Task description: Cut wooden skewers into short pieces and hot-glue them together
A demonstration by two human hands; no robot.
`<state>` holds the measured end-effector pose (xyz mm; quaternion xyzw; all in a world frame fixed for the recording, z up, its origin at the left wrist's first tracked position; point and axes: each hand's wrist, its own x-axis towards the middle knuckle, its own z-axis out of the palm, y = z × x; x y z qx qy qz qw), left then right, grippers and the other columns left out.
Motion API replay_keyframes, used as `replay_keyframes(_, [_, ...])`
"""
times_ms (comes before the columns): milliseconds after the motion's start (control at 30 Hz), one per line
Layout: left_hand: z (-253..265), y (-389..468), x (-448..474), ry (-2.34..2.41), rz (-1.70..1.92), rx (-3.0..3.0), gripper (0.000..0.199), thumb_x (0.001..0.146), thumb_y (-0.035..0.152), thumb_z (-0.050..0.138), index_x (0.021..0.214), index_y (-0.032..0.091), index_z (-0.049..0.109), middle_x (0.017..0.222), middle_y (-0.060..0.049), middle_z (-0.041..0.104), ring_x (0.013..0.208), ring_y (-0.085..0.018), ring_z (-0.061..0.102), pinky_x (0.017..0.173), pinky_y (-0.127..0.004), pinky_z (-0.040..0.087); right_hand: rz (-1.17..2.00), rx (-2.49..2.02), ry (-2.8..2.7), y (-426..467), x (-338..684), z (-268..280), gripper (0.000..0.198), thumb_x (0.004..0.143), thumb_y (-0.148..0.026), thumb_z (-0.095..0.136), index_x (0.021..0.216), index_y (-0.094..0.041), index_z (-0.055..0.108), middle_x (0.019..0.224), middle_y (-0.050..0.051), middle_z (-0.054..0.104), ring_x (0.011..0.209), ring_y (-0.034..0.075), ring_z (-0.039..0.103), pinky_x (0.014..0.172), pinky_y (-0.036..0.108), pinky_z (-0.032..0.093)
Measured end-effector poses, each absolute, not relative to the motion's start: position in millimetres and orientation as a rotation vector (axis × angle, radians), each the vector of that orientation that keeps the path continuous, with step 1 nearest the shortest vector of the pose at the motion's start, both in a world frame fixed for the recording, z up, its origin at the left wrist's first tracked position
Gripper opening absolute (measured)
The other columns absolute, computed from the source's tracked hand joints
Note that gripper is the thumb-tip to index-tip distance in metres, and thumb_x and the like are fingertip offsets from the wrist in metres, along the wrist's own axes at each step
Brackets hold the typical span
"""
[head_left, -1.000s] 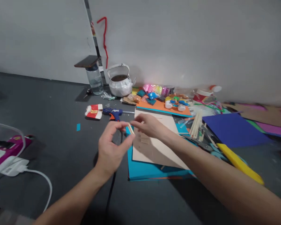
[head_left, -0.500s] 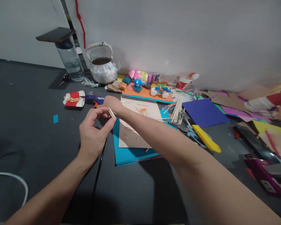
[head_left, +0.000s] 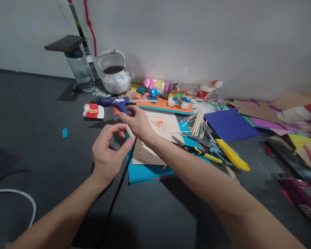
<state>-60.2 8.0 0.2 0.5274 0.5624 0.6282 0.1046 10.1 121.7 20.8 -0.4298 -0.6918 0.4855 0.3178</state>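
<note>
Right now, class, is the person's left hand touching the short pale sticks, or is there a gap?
Touching. The head view shows it: the left hand pinches the short pale sticks between thumb and forefinger.

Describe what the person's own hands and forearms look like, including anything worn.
The bare, ungloved left hand and bare, ungloved right hand show no ring, watch or bracelet. The uncovered left forearm and uncovered right forearm show no evident markings. At the lower left edge, whether a sleeve begins is too dim to tell.
</note>
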Motion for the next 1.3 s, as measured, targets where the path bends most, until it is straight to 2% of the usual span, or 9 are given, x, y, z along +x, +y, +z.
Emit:
replay_keyframes(133, [-0.8, 5.3, -54.8, 1.639, 1.791, 1.617, 0.022, 0.081, 0.024, 0.069, 0.103, 0.023, 0.065, 0.079, 0.002, 0.056, 0.077, -0.015, 0.058, 0.079, -0.031, 0.048, 1.351, -1.018, -1.665, 111.1, 32.1, 31.3, 0.018, 0.090, -0.035, 0.062, 0.083, -0.020, 0.054, 0.059, -0.009, 0.048, 0.049, 0.010, 0.053, 0.048, 0.023, 0.044])
replay_keyframes(267, [-1.3, 4.2, -53.5, 1.606, 1.787, 1.652, 0.024, 0.082, 0.022, 0.069, 0.105, 0.024, 0.064, 0.077, 0.002, 0.055, 0.075, -0.015, 0.056, 0.077, -0.032, 0.048, 1.398, -0.956, -1.546, 99.8, 65.4, 37.4, 0.019, 0.085, -0.034, 0.066, 0.085, -0.023, 0.050, 0.061, -0.009, 0.053, 0.046, 0.009, 0.051, 0.044, 0.023, 0.040])
replay_keyframes(400, [-1.0, 3.8, -54.5, 1.601, 1.797, 1.591, 0.023, 0.082, 0.021, 0.069, 0.104, 0.023, 0.064, 0.079, 0.002, 0.055, 0.077, -0.015, 0.056, 0.077, -0.032, 0.047, 1.357, -0.953, -1.445, 81.3, 108.1, 42.2, 0.022, 0.086, -0.037, 0.068, 0.079, -0.022, 0.052, 0.060, -0.009, 0.045, 0.047, 0.007, 0.041, 0.042, 0.020, 0.032])
replay_keyframes(500, [-1.4, 2.7, -54.1, 1.579, 1.779, 1.595, 0.024, 0.082, 0.019, 0.070, 0.105, 0.023, 0.065, 0.079, 0.002, 0.055, 0.078, -0.016, 0.056, 0.078, -0.032, 0.047, 1.381, -1.000, -1.424, 63.6, 137.1, 44.6, 0.019, 0.087, -0.036, 0.068, 0.078, -0.021, 0.059, 0.061, -0.005, 0.055, 0.050, 0.008, 0.047, 0.045, 0.021, 0.038])
replay_keyframes(567, [-2.0, 1.8, -53.1, 1.569, 1.749, 1.640, 0.026, 0.082, 0.018, 0.069, 0.107, 0.024, 0.064, 0.079, 0.002, 0.055, 0.078, -0.016, 0.055, 0.079, -0.033, 0.047, 1.429, -1.044, -1.426, 52.8, 151.8, 43.5, 0.014, 0.086, -0.035, 0.069, 0.089, -0.021, 0.067, 0.063, -0.001, 0.063, 0.050, 0.011, 0.050, 0.042, 0.022, 0.038])
replay_keyframes(900, [-8.3, 6.1, -49.6, 1.576, 1.654, 1.933, 0.030, 0.081, 0.011, 0.069, 0.108, 0.023, 0.063, 0.079, 0.001, 0.057, 0.078, -0.017, 0.056, 0.075, -0.035, 0.047, 1.476, -1.174, -1.343, 31.3, 190.9, 10.4, 0.019, 0.081, -0.043, 0.075, 0.085, -0.025, 0.074, 0.065, 0.002, 0.066, 0.054, 0.015, 0.054, 0.046, 0.026, 0.045])
replay_keyframes(1100, [-9.5, 7.5, -51.1, 1.535, 1.658, 2.079, 0.041, 0.078, 0.004, 0.069, 0.114, 0.023, 0.065, 0.077, 0.001, 0.058, 0.077, -0.017, 0.057, 0.071, -0.035, 0.048, 1.451, -1.208, -1.340, 24.8, 191.3, 16.1, 0.031, 0.083, -0.054, 0.068, 0.079, -0.026, 0.078, 0.071, 0.004, 0.074, 0.065, 0.017, 0.068, 0.064, 0.025, 0.057])
replay_keyframes(1200, [-8.0, 5.3, -52.2, 1.547, 1.582, 2.103, 0.044, 0.079, 0.004, 0.068, 0.119, 0.023, 0.064, 0.079, 0.000, 0.059, 0.081, -0.019, 0.058, 0.074, -0.037, 0.049, 1.398, -1.295, -1.330, 22.4, 189.7, 17.3, 0.029, 0.080, -0.056, 0.070, 0.085, -0.029, 0.081, 0.083, 0.005, 0.079, 0.066, 0.018, 0.072, 0.059, 0.022, 0.059])
replay_keyframes(1300, [-6.7, 3.0, -52.8, 1.535, 1.512, 2.099, 0.044, 0.080, 0.006, 0.070, 0.121, 0.023, 0.063, 0.080, 0.000, 0.059, 0.084, -0.019, 0.058, 0.078, -0.038, 0.048, 1.331, -1.361, -1.364, 19.5, 191.3, 15.5, 0.028, 0.079, -0.057, 0.071, 0.081, -0.031, 0.081, 0.079, 0.005, 0.080, 0.061, 0.018, 0.072, 0.055, 0.020, 0.058])
